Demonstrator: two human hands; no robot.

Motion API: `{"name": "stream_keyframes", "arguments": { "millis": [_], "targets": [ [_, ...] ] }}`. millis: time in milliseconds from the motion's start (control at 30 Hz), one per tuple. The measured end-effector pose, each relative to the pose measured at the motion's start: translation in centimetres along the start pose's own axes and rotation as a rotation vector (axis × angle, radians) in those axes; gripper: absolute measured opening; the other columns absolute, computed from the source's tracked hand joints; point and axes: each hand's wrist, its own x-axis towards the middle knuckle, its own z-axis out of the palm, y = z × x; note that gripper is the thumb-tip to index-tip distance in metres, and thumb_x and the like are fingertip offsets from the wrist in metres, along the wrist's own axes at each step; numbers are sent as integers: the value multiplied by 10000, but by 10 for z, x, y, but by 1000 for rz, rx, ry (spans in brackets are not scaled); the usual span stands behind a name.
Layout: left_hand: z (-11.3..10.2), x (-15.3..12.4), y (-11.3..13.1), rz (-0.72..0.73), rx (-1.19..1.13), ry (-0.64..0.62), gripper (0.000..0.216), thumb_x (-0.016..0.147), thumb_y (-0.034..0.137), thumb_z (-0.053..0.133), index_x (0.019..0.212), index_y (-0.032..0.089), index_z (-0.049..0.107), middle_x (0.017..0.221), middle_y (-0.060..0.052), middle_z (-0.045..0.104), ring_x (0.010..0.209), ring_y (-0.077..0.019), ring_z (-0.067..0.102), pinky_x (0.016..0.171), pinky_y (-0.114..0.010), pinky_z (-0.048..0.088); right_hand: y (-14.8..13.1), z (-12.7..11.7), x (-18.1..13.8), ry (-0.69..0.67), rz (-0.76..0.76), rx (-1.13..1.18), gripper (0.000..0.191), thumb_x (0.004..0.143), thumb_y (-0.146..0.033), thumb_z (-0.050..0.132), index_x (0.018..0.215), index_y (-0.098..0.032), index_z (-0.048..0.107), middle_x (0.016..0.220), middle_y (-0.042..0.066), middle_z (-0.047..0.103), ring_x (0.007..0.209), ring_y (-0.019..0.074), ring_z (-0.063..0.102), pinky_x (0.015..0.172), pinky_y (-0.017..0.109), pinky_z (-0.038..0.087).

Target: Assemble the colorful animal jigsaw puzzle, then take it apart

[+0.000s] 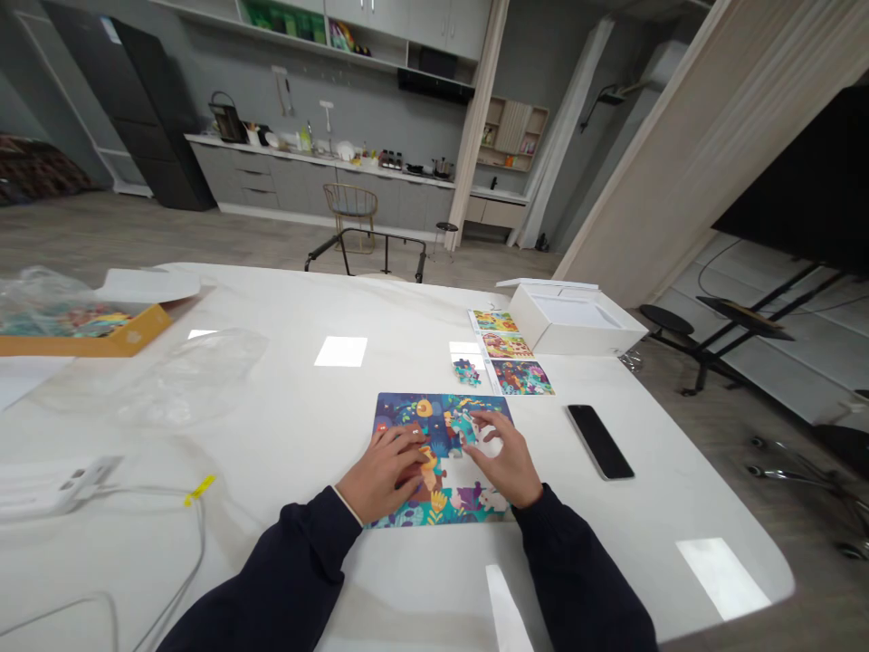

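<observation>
A colourful jigsaw puzzle (414, 412) lies flat on the white table (305, 407) right in front of me. My left hand (384, 471) rests on its left half with fingers stretched flat over the pieces. My right hand (506, 462) sits on the right half, where its thumb and fingers pinch a teal puzzle piece (466, 428) at a gap in the picture. A few loose puzzle pieces (467, 369) lie just beyond the puzzle.
Picture cards (509, 349) and an open white box (570, 319) lie at the far right. A black phone (600, 441) lies right of the puzzle. A yellow box (101, 333), clear plastic bags (196, 367) and a white power strip (47, 484) with cables occupy the left.
</observation>
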Motion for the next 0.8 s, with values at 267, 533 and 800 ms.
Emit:
{"name": "stream_keyframes", "arguments": {
  "millis": [267, 533, 800],
  "targets": [
    [1, 1, -1, 5, 33, -14, 313, 909, 215, 642, 1218, 257, 675, 1433, -77, 603, 1342, -326, 477, 1114, -556, 366, 22, 7, -11, 5, 15, 26, 419, 793, -194, 706, 1207, -232, 650, 1106, 72, 659, 941, 208, 655, 738, 330, 596],
    [1, 0, -1, 5, 46, 9, 316, 896, 211, 658, 1207, 260, 685, 1412, -80, 618, 1324, -327, 502, 1120, -558, 378, 37, 10, -13, 59, 47, -18, 419, 773, -218, 729, 1187, -223, 659, 1042, 68, 658, 880, 207, 643, 685, 324, 593],
    [1, 1, -1, 13, 31, 3, 321, 900, 206, 654, 1215, 262, 678, 1413, -76, 619, 1319, -322, 502, 1103, -547, 390, 35, 7, -13, -7, 76, -113, 360, 765, -221, 748, 1122, -191, 708, 960, 59, 639, 742, 182, 591, 646, 322, 530]
  ]
}}
